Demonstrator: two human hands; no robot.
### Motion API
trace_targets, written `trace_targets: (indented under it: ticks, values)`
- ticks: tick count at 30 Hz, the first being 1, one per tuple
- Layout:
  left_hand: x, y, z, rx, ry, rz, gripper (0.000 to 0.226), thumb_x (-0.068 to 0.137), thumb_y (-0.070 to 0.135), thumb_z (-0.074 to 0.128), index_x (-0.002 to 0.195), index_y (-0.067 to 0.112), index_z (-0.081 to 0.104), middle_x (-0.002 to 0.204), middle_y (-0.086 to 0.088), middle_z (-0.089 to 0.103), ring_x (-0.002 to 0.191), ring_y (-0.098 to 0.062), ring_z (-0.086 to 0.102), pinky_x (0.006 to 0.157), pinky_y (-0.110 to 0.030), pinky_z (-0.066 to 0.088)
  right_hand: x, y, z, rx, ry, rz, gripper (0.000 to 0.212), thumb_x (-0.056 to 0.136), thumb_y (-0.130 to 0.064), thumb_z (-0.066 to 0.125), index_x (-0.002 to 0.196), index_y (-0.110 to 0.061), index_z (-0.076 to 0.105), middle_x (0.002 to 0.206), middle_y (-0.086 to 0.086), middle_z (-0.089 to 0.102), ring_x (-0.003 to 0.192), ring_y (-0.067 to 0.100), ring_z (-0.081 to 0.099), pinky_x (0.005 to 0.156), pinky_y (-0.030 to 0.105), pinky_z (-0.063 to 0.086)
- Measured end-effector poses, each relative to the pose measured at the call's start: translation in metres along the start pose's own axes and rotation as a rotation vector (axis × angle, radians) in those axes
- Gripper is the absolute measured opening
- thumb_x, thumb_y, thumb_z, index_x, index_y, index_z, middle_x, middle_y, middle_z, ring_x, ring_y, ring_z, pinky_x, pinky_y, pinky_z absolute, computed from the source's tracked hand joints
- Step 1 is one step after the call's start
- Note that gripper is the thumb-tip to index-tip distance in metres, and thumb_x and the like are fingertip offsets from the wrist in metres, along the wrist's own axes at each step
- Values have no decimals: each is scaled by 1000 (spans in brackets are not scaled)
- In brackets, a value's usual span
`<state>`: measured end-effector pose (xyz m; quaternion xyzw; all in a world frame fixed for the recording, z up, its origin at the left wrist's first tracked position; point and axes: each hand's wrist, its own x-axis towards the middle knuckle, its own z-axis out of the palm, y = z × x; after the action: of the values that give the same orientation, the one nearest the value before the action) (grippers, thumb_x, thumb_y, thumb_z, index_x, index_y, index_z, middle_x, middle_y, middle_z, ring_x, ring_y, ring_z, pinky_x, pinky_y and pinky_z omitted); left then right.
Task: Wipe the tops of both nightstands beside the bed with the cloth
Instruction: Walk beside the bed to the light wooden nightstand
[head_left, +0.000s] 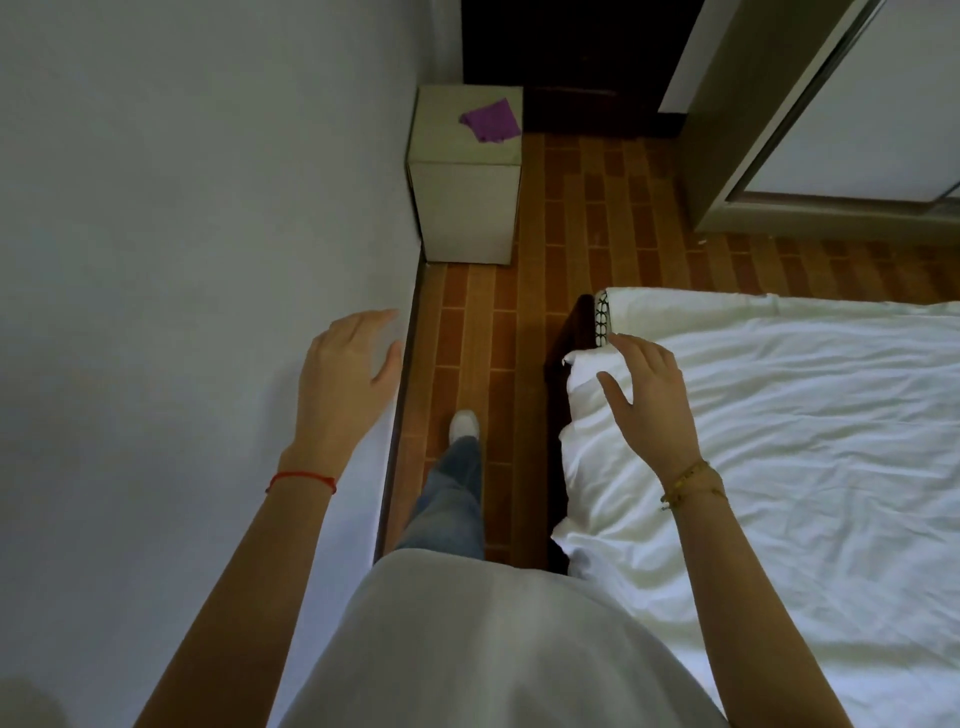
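Where the pale wall (182, 208) meets the floor (597, 218), a narrow aisle of reddish-brown brick-pattern tile is seen running between the wall and the bed (779, 441). At the far end of the aisle a pale, box-like nightstand (467, 213) is set against the wall, and a purple cloth (491, 121) is left crumpled on its top, toward the right rear corner. The bed is covered with a rumpled white sheet, and a dark frame edge is shown along the aisle side. Behind it, a dark doorway and a grey-framed sliding door (810, 130) are visible. The left hand (348, 374) is held out near the wall, fingers loose and spread, nothing grasped. The right hand (649, 395) is held over the bed's corner, fingers likewise relaxed and empty. A jeans leg and white shoe (464, 423) are seen in the aisle.
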<state>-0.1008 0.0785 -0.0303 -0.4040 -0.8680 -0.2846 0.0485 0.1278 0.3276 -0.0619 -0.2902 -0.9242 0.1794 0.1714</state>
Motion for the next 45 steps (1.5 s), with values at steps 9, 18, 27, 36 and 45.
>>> trace_targets:
  ticks: [9, 18, 27, 36, 45]
  values:
    - [209, -66, 32, -49, -5, 42, 40, 95, 27, 53, 129, 8, 60, 125, -9, 64, 113, -23, 60, 97, -42, 50, 216, 1, 29, -8, 30, 32, 42, 93, -24, 55, 133, -11, 49, 129, 9, 55, 121, 27, 45, 103, 41, 40]
    - [395, -104, 72, -53, -6, 42, 39, 94, 26, 52, 128, 10, 60, 123, -8, 64, 110, -23, 60, 95, -42, 50, 397, 14, 59, -27, 18, 61, 43, 93, -25, 52, 134, -14, 47, 133, 5, 53, 126, 25, 42, 105, 41, 39]
    - [567, -138, 172, -45, -33, -15, 39, 92, 23, 53, 127, 8, 60, 120, -11, 65, 106, -27, 61, 91, -42, 50, 575, 78, 126, -37, -45, 76, 42, 92, -22, 57, 132, -11, 48, 130, 8, 54, 121, 26, 46, 101, 38, 40]
    - [745, -170, 251, 14, 22, -67, 36, 92, 18, 55, 124, 3, 61, 116, -16, 66, 103, -30, 62, 90, -44, 51, 784, 133, 172, -78, -169, 16, 45, 94, -23, 54, 136, -11, 44, 132, 8, 51, 119, 27, 45, 101, 42, 40]
    - [829, -250, 391, -1, -176, -142, 46, 92, 29, 45, 128, 4, 57, 122, -16, 63, 106, -32, 61, 91, -43, 50, 917, 174, 307, -5, -317, -36, 47, 94, -27, 53, 137, -12, 44, 137, 8, 47, 126, 27, 41, 103, 41, 40]
